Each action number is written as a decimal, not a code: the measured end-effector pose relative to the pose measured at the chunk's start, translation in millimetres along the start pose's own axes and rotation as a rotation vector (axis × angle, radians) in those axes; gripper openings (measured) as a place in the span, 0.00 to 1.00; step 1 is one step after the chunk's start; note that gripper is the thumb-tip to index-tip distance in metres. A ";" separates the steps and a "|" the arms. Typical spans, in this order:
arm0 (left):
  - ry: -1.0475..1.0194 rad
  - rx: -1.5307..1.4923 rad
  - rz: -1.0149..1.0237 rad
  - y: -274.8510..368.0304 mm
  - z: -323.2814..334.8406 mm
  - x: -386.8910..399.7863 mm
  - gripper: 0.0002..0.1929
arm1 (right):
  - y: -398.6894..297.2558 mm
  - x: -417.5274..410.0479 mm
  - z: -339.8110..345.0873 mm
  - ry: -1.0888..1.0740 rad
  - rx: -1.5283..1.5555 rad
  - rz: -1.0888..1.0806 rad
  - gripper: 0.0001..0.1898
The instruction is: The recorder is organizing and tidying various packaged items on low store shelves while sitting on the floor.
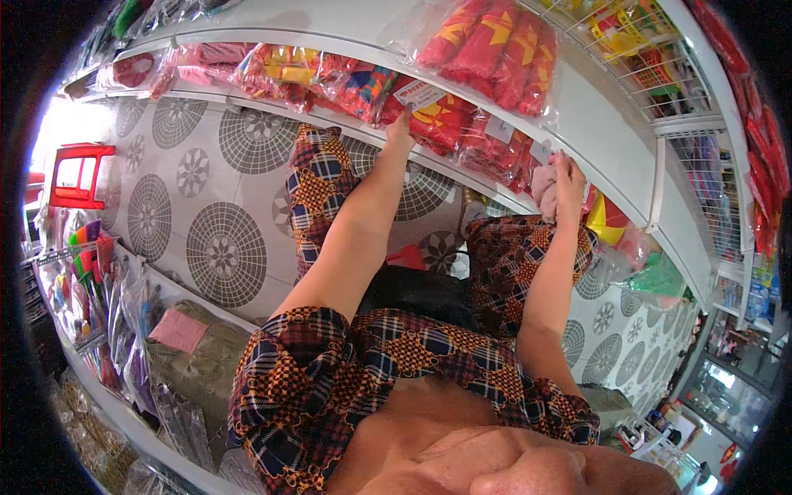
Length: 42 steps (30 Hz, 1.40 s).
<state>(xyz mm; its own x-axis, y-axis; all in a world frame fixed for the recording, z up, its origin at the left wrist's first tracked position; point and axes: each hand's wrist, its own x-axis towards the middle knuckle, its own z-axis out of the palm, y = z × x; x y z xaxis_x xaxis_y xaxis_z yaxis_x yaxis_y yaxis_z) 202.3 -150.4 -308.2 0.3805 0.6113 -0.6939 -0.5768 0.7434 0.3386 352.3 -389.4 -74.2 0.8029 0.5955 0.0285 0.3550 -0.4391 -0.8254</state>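
Note:
My left hand [401, 128] reaches into the lower shelf and touches a red and yellow packet [436, 120] in clear plastic. A white label [421, 93] with writing lies by its fingertips; whether the fingers grip anything is unclear. Farther right, my right hand [570, 180] holds a crumpled pinkish-grey cloth [544, 190] against the edge of the white shelf board [609, 164]. Left of my left hand lie multicoloured packed textiles [365, 86]. Between my hands are more red packets [492, 148] in plastic.
Above stands a plastic bag of rolled red cloths with yellow stars [495, 52]. Wire baskets [643, 55] hang at upper right. Behind me a shelf carries a wrapped olive bundle [192, 352]. A red plastic stool [79, 176] stands on the patterned tile floor [185, 204] at left.

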 end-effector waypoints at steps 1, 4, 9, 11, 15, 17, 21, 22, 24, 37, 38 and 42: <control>0.021 -0.035 0.012 -3.2 4.7 -0.4 0.22 | -1.1 -2.0 -0.3 0.001 0.002 0.020 0.20; -0.014 -0.105 0.013 -10.5 8.2 -1.2 0.22 | 5.5 0.3 2.4 -0.047 -0.146 -0.003 0.19; 0.087 -0.072 -0.049 -13.9 8.1 -1.7 0.22 | -3.4 -8.0 23.6 -0.117 -0.099 -0.058 0.19; 0.118 -0.102 -0.009 -16.1 11.1 -4.5 0.22 | -2.3 -9.1 31.1 -0.136 -0.121 -0.068 0.20; 0.046 -0.137 0.032 -17.4 12.8 -7.9 0.24 | 3.7 -13.3 44.6 -0.196 -0.161 -0.164 0.21; 0.013 -0.166 0.022 -22.5 20.9 -13.9 0.26 | 7.9 -14.1 46.6 -0.244 -0.232 -0.160 0.21; 0.111 -0.136 0.046 -38.0 27.6 11.8 0.26 | 9.8 -16.9 50.2 -0.288 -0.266 -0.115 0.20; 0.249 -0.078 -0.037 -43.7 27.6 20.3 0.29 | 5.8 -19.2 50.6 -0.300 -0.279 -0.101 0.20; 0.397 -0.045 -0.077 -48.0 -3.8 46.9 0.33 | -7.7 -20.8 63.7 -0.343 -0.269 -0.124 0.19; 0.068 0.227 0.415 -39.8 6.9 22.1 0.47 | 7.7 -35.9 96.8 -0.579 -0.480 -0.251 0.17; -0.202 0.368 0.479 -39.1 1.4 25.9 0.43 | 8.5 -37.1 99.0 -0.577 -0.481 -0.248 0.17; -0.202 -0.121 0.004 -55.4 28.0 23.3 0.33 | 17.2 -38.3 88.9 -0.650 -0.670 -0.194 0.19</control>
<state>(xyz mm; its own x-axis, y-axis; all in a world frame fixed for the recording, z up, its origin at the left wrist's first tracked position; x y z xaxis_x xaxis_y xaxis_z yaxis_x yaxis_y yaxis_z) 263.3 -169.7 -325.4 0.5079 0.6655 -0.5470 -0.6564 0.7102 0.2545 285.1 -359.9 -139.6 0.3492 0.8672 -0.3550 0.8167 -0.4674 -0.3385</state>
